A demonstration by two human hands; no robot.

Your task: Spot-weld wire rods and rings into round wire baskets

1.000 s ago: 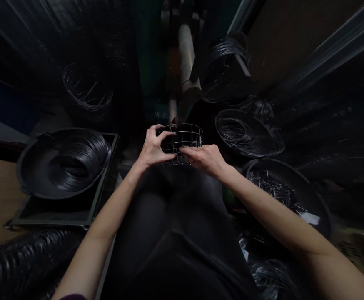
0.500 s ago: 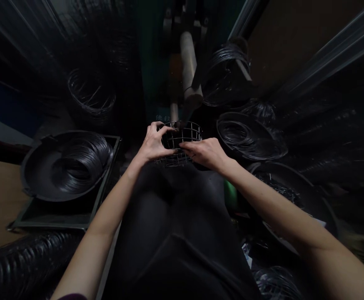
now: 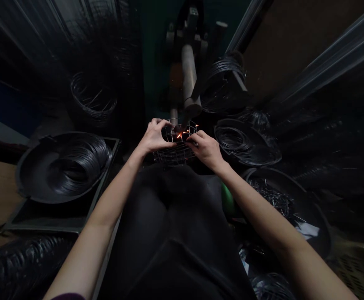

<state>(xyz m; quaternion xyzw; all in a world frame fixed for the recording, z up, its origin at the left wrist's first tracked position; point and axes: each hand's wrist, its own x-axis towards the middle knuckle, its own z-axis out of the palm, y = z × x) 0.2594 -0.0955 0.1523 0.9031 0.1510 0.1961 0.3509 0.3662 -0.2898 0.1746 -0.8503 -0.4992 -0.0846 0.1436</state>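
Note:
A round wire basket [image 3: 172,156] sits in front of my lap, under the welding machine's metal arm [image 3: 189,75]. My left hand [image 3: 155,136] grips its left side, thumb along the near rim and fingers over the top. At the right of the rim my right hand [image 3: 206,149] is closed, its fingertips pinching the wire there. Orange sparks [image 3: 182,135] glow inside the basket between my two hands, just below the tip of the arm. The exact contact point is too dark and small to make out.
To the left, a black basin [image 3: 32,175] holds a wire-ring stack [image 3: 78,166] on a metal stand [image 3: 44,223]. On the right are a basin of wire rings [image 3: 235,139] and one with short wire pieces [image 3: 272,196]. A wire coil [image 3: 93,98] stands back left.
Sparks have appeared inside the basket. My right hand has shifted slightly right and bent its fingers at the rim. My left hand keeps its grip, and the view has tilted a little.

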